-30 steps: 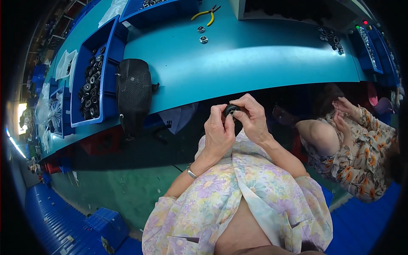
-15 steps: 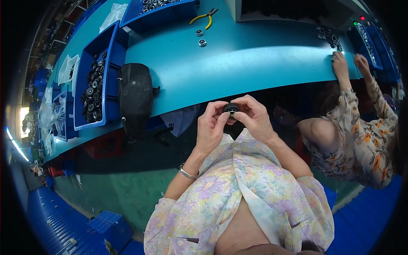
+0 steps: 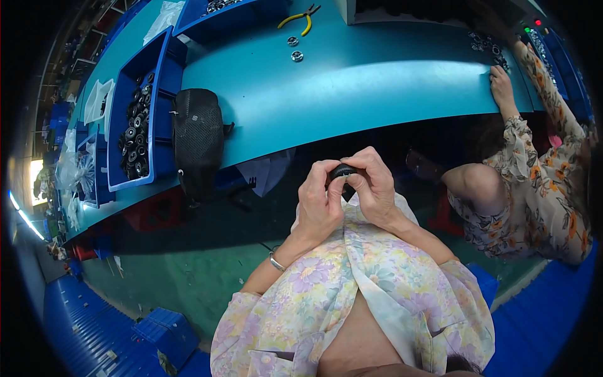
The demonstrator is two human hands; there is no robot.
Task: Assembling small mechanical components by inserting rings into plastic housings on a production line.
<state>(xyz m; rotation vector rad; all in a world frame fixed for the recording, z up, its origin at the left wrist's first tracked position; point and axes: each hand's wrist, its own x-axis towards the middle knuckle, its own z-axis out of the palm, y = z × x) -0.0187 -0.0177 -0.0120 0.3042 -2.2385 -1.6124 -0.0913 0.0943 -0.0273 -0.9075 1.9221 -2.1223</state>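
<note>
A small round black wheel-like part [image 3: 342, 170] is pinched between both my hands, just off the front edge of the teal table [image 3: 282, 113]. My left hand [image 3: 318, 195] grips its left side with thumb and fingers. On the opposite side, my right hand [image 3: 375, 188] presses it the same way. The part is tilted so that its dark outer rim shows, and the thumbs cover much of its face. Two small silver round parts [image 3: 297, 56] lie on the table beyond my hands, near pliers with yellow handles [image 3: 301, 19].
A blue bin [image 3: 116, 169] of black round parts stands at the left, beside a black mesh bag [image 3: 198, 135]. Another blue bin [image 3: 220, 22] holds silver parts at the back. At the right, a co-worker's hand [image 3: 501, 88] rests near a pile of metal parts [image 3: 487, 44].
The black part has tipped in my hands, hiding the face that showed before, and my thumbs have drawn closer together. One of the co-worker's arms has reached farther back.
</note>
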